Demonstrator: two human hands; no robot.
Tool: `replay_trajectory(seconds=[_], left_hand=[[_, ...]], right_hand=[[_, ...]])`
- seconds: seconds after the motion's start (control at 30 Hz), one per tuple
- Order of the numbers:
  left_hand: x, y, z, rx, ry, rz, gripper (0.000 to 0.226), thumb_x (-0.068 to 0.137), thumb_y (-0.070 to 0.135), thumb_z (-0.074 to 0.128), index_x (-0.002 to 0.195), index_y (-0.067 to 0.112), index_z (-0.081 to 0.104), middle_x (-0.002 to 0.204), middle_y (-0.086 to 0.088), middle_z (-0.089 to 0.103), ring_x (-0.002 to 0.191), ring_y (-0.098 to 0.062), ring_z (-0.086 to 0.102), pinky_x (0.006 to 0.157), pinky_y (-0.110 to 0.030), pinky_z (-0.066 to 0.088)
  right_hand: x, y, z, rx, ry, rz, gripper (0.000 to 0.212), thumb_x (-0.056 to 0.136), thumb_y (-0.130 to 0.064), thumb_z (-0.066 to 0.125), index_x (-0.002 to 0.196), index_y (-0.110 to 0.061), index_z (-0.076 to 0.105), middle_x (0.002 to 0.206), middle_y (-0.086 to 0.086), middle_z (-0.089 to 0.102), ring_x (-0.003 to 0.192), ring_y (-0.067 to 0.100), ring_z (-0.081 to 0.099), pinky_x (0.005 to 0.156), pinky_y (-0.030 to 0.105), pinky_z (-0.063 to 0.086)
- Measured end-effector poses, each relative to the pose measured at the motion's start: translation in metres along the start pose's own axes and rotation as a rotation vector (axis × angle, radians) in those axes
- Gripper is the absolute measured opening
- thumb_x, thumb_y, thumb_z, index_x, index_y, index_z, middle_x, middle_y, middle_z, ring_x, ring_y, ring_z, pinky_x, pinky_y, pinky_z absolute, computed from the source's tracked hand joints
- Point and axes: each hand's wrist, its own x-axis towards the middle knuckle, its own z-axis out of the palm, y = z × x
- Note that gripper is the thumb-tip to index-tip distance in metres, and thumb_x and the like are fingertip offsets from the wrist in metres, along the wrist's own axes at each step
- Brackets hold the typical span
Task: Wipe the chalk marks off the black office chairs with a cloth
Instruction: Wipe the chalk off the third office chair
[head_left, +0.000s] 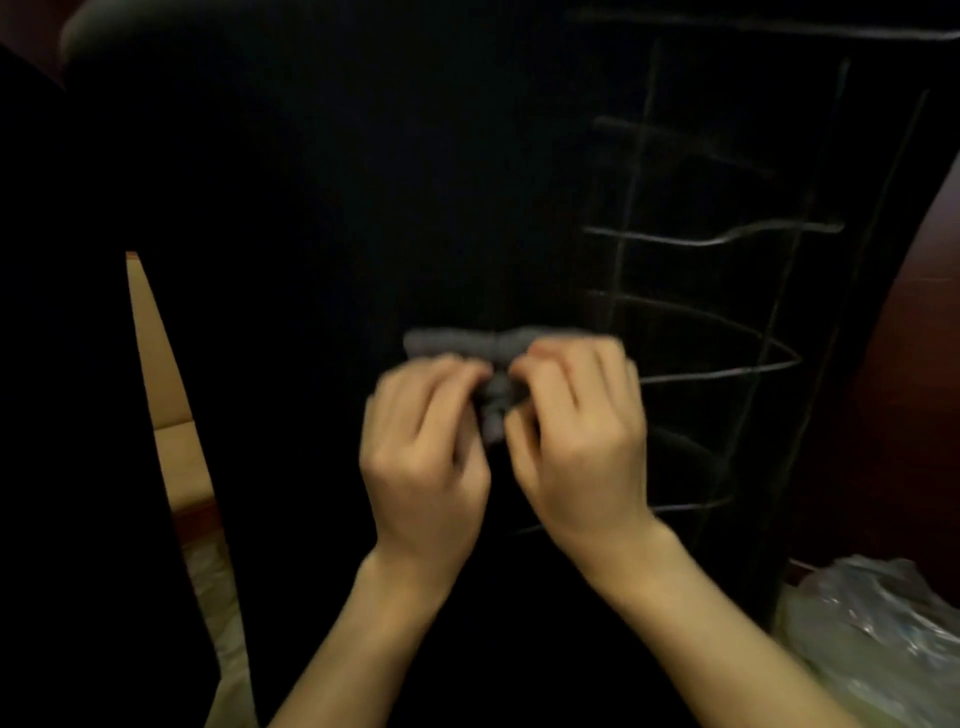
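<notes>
A black office chair back (363, 208) fills most of the view. Pale chalk marks (717, 239), several crossing vertical and horizontal lines, cover its right half; the left half looks dark and unmarked. A small grey cloth (457, 345) is bunched in front of the chair's middle. My left hand (426, 457) and my right hand (576, 441) both pinch the cloth with curled fingers, side by side, with part of the cloth hidden between them. Both hands are blurred.
A crumpled clear plastic bag (872, 634) lies at the lower right. A tan cardboard box (166, 395) shows through a gap at the left beside another dark shape (67, 415). Reddish-brown wood (914, 364) borders the chair on the right.
</notes>
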Motion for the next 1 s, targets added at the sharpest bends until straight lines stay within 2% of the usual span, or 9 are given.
replay_trajectory(seconds=[0.1, 0.17, 0.33, 0.47, 0.57, 0.67, 0.77, 0.87, 1.0], left_hand=[[-0.055, -0.003, -0.009, 0.018, -0.104, -0.040, 0.027, 0.096, 0.007, 0.050, 0.096, -0.005, 0.074, 0.099, -0.017, 0.071, 0.094, -0.028, 0.061, 0.080, -0.047, 0.053], [-0.056, -0.003, -0.011, 0.008, -0.125, -0.043, 0.026, 0.096, 0.007, 0.051, 0.096, -0.004, 0.074, 0.099, -0.016, 0.071, 0.092, -0.029, 0.063, 0.081, -0.045, 0.053], [0.013, 0.010, -0.005, -0.004, -0.004, -0.076, 0.022, 0.089, -0.005, 0.057, 0.103, 0.000, 0.073, 0.102, -0.014, 0.069, 0.097, -0.026, 0.059, 0.092, -0.032, 0.045], [0.015, 0.012, 0.000, 0.013, 0.038, -0.089, 0.022, 0.089, -0.003, 0.056, 0.102, 0.000, 0.073, 0.102, -0.014, 0.069, 0.097, -0.027, 0.060, 0.090, -0.037, 0.049], [-0.038, 0.006, -0.003, -0.001, -0.034, -0.094, 0.022, 0.093, 0.002, 0.052, 0.098, -0.002, 0.073, 0.099, -0.014, 0.070, 0.094, -0.027, 0.060, 0.088, -0.039, 0.049], [-0.098, -0.002, -0.014, -0.015, -0.161, -0.123, 0.023, 0.093, 0.003, 0.052, 0.094, -0.002, 0.074, 0.095, -0.012, 0.069, 0.092, -0.024, 0.060, 0.084, -0.040, 0.051], [-0.114, 0.001, -0.024, -0.044, -0.212, -0.147, 0.023, 0.093, 0.002, 0.053, 0.095, -0.002, 0.075, 0.094, -0.011, 0.070, 0.093, -0.020, 0.060, 0.083, -0.039, 0.051], [-0.075, 0.005, -0.020, -0.067, -0.138, -0.154, 0.018, 0.092, -0.003, 0.057, 0.097, -0.003, 0.074, 0.096, -0.014, 0.070, 0.093, -0.024, 0.061, 0.090, -0.034, 0.049], [-0.036, 0.010, -0.009, -0.022, -0.063, -0.144, 0.021, 0.088, -0.009, 0.060, 0.103, -0.001, 0.073, 0.100, -0.014, 0.070, 0.095, -0.025, 0.061, 0.091, -0.032, 0.048]], right_hand=[[-0.051, -0.005, -0.001, 0.014, -0.127, -0.005, 0.030, 0.098, -0.012, 0.045, 0.085, 0.000, 0.070, 0.091, 0.017, 0.067, 0.085, 0.028, 0.052, 0.071, 0.040, 0.044], [-0.052, -0.005, -0.003, 0.041, -0.150, -0.010, 0.039, 0.102, -0.017, 0.040, 0.085, -0.001, 0.070, 0.088, 0.015, 0.067, 0.083, 0.028, 0.055, 0.069, 0.039, 0.045], [0.012, -0.004, -0.007, 0.035, 0.000, 0.026, 0.016, 0.087, -0.006, 0.055, 0.088, 0.000, 0.070, 0.093, 0.017, 0.067, 0.084, 0.034, 0.058, 0.070, 0.041, 0.045], [0.006, -0.009, 0.001, 0.031, 0.070, 0.095, 0.013, 0.083, 0.001, 0.061, 0.091, 0.001, 0.071, 0.097, 0.016, 0.068, 0.090, 0.030, 0.057, 0.076, 0.036, 0.042], [-0.044, -0.008, 0.006, 0.013, -0.010, 0.096, 0.013, 0.085, -0.004, 0.061, 0.091, 0.002, 0.071, 0.096, 0.018, 0.069, 0.089, 0.029, 0.052, 0.075, 0.038, 0.041], [-0.101, -0.013, 0.002, 0.007, -0.168, 0.085, 0.016, 0.088, -0.008, 0.058, 0.089, 0.001, 0.071, 0.092, 0.016, 0.069, 0.087, 0.026, 0.052, 0.073, 0.037, 0.042], [-0.115, -0.016, -0.006, 0.047, -0.266, 0.065, 0.020, 0.091, -0.010, 0.055, 0.089, 0.001, 0.073, 0.091, 0.015, 0.069, 0.089, 0.025, 0.052, 0.075, 0.035, 0.045], [-0.078, -0.012, -0.006, 0.075, -0.178, 0.078, 0.026, 0.097, -0.011, 0.049, 0.094, 0.003, 0.071, 0.096, 0.019, 0.067, 0.088, 0.032, 0.053, 0.073, 0.043, 0.050], [-0.045, -0.010, -0.003, 0.054, -0.040, 0.127, 0.017, 0.089, -0.002, 0.056, 0.094, 0.004, 0.071, 0.098, 0.019, 0.068, 0.089, 0.033, 0.056, 0.072, 0.045, 0.050]])
